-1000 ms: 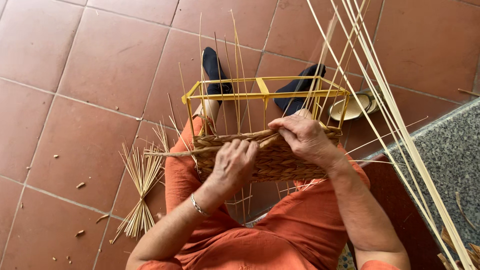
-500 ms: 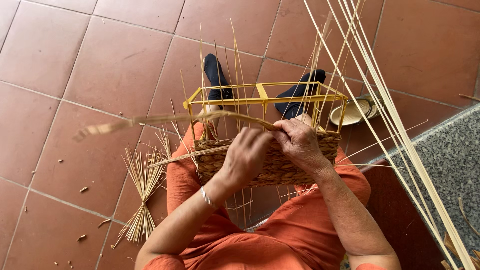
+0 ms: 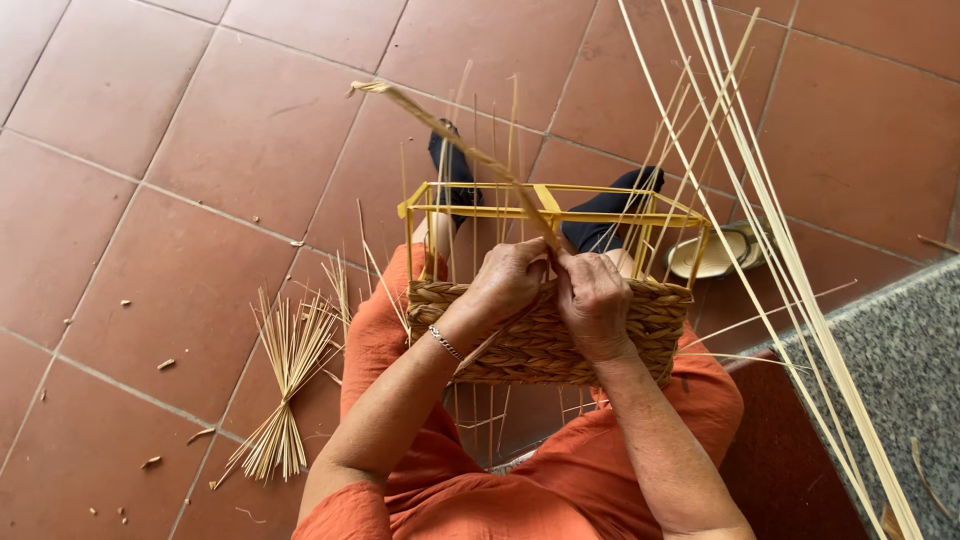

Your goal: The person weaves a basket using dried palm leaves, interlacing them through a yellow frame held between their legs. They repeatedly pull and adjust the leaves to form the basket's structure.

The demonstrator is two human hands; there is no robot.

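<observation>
A half-woven basket [image 3: 535, 340] rests on my lap, its straw-coloured woven band wrapped around a yellow wire frame [image 3: 560, 202] with thin upright stakes. My left hand [image 3: 508, 280] and my right hand [image 3: 592, 300] meet at the top edge of the weave, near the middle. Together they pinch a flat twisted weaving strand [image 3: 455, 145] that rises diagonally up and to the left, its free end in the air. A thin bracelet circles my left wrist.
A tied bundle of thin straw sticks [image 3: 285, 385] lies on the red tiled floor [image 3: 150, 200] at my left. Long pale reeds [image 3: 775, 250] lean across the right side. A grey speckled stone ledge [image 3: 900, 370] is at right, a sandal [image 3: 715, 252] beyond the basket.
The weaving strand swung from lying out to the left to pointing up and left. My hands came together at the middle of the basket's top edge.
</observation>
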